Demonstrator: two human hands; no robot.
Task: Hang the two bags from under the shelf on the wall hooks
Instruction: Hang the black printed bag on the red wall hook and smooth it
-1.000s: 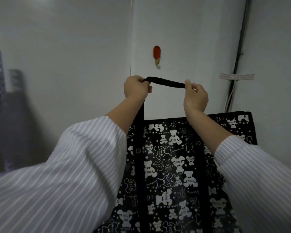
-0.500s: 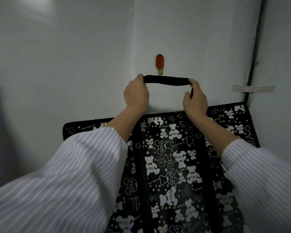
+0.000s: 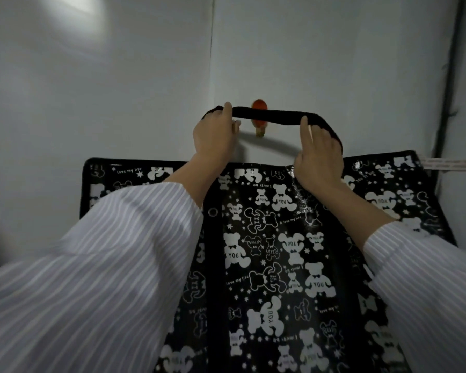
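A large black bag [image 3: 277,251] printed with white bears hangs flat against the white wall in front of me. Its black strap [image 3: 269,116] is stretched level between my hands. My left hand [image 3: 215,133] grips the strap's left end and my right hand [image 3: 318,149] grips its right end. The strap crosses in front of the red wall hook [image 3: 259,105], covering the hook's middle; the hook's gold lower tip [image 3: 260,133] shows below the strap. Whether the strap rests on the hook I cannot tell. Only this one bag is in view.
A vertical seam [image 3: 213,63] in the wall runs just left of the hook. A dark cable [image 3: 448,76] runs down the wall at the right, beside a white label strip [image 3: 457,165]. My striped sleeves [image 3: 92,278] fill the lower corners.
Both hands have lifted the strap from below the hook up to the hook's level, so the strap now crosses in front of it. The bag has risen with it.
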